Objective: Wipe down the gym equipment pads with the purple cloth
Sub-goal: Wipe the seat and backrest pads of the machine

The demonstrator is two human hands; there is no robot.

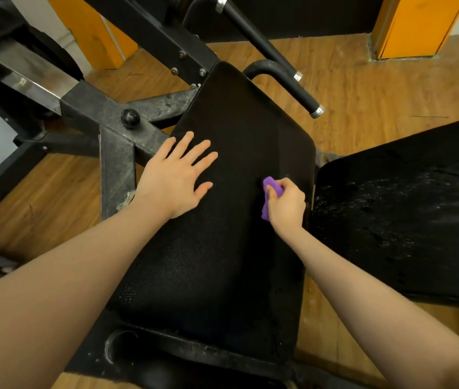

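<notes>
Spanning the wooden floor (363, 88), the black machine frame (116, 130) is carrying a long black pad (239, 130), with a second, streaked pad (408, 209) just beside it. I am pressing my left hand (175, 178) flat, fingers spread wide, while my right hand (287, 206) is gripping the bunched purple cloth (272, 186) against the long pad's right edge.

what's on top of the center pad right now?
Left hand rests flat, fingers spread. Right hand grips the purple cloth against the center pad. Most of the cloth is hidden under that hand.
</notes>
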